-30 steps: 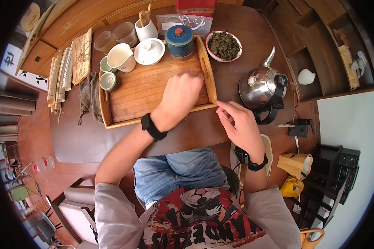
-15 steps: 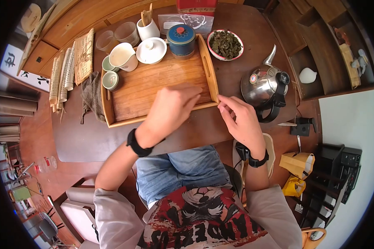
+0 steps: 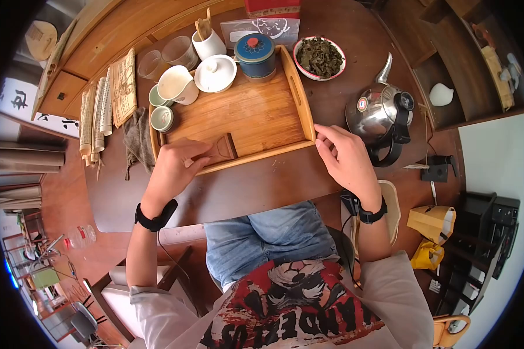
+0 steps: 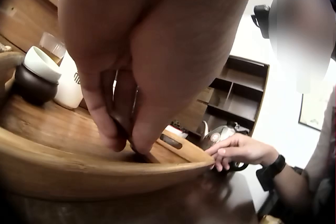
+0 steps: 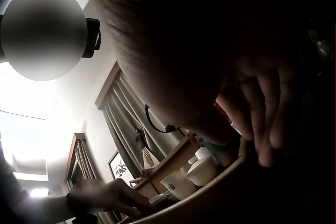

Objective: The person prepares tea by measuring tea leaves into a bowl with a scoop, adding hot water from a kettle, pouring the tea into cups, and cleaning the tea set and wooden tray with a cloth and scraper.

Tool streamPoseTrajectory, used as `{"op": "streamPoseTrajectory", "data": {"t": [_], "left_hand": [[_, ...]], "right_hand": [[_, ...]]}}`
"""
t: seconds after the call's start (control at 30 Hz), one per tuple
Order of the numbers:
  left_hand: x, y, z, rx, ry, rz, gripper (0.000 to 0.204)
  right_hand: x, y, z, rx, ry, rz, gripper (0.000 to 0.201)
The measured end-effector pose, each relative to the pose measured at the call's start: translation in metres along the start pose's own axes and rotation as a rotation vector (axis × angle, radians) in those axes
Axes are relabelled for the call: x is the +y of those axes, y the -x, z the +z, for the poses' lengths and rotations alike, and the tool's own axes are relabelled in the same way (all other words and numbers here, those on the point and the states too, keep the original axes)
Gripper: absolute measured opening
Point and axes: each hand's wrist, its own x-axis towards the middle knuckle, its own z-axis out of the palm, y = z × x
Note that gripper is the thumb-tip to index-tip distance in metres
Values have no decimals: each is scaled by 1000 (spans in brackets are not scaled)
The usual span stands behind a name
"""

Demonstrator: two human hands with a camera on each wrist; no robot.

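Observation:
My left hand (image 3: 177,168) pinches a flat brown tool with a dark straight edge (image 3: 222,149), low over the front left part of the wooden tray (image 3: 262,116). In the left wrist view, thumb and fingers close on the tool just inside the tray's rim. My right hand (image 3: 346,151) has its fingertips at the tray's front right corner, the fingers relaxed and the thumb apart. Along the tray's left and back sit small green cups (image 3: 162,118), a white pitcher (image 3: 183,88), a white lidded bowl (image 3: 215,75) and a blue canister with a red knob (image 3: 256,58).
A bowl of dark leaves (image 3: 319,61) and a steel kettle (image 3: 375,113) stand right of the tray. Behind it are a white holder with wooden tools (image 3: 208,43) and clear glasses (image 3: 179,53). Rolled mats (image 3: 105,104) and a grey cloth (image 3: 137,139) lie on the left.
My left hand has swept left and toward me, from the tray's right side to its front left; the brown tool now shows in it. The right hand keeps to the corner.

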Motion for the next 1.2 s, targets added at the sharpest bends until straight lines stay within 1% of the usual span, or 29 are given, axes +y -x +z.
{"op": "streamPoseTrajectory", "data": {"t": [0.03, 0.07, 0.13, 0.27, 0.37, 0.47, 0.57, 0.77, 0.9, 0.97, 1.1, 1.17, 1.2], "left_hand": [[-2, 0, 0, -5, -146, 131, 31], [-2, -1, 1, -9, -147, 133, 31], [-3, -8, 7, 41, -139, 288, 28], [3, -26, 26, 1, -92, 321, 24], [7, -43, 35, 6, -74, 370, 28], [7, -60, 46, -15, -59, 419, 28], [15, -74, 47, -43, -63, 455, 28], [26, -93, 62, -65, -31, 467, 28], [34, -92, 72, -66, -34, 445, 28], [35, -92, 76, -61, 1, 375, 27], [46, -92, 83, -63, 61, 318, 28], [48, -91, 87, -52, 76, 239, 30], [51, -91, 88, -52, 74, 242, 30]], "right_hand": [[0, 0, 0, -3, 6, 3, 30], [1, -1, 1, -7, 14, 5, 30], [2, -1, 3, 3, 13, -3, 29], [1, -3, 3, 9, 22, -32, 26], [0, -2, 3, 8, 21, -24, 25], [2, -3, 3, -2, 27, -16, 25], [2, -3, 4, 2, 16, -10, 25], [3, -2, 2, -10, 13, -10, 26], [4, -1, 2, -4, 13, -8, 26], [2, -2, 1, -25, 36, -4, 26], [2, -2, 3, -9, 14, -9, 26], [0, -1, 2, -12, 22, 14, 26], [1, -1, 3, -9, 22, 13, 26]]}}
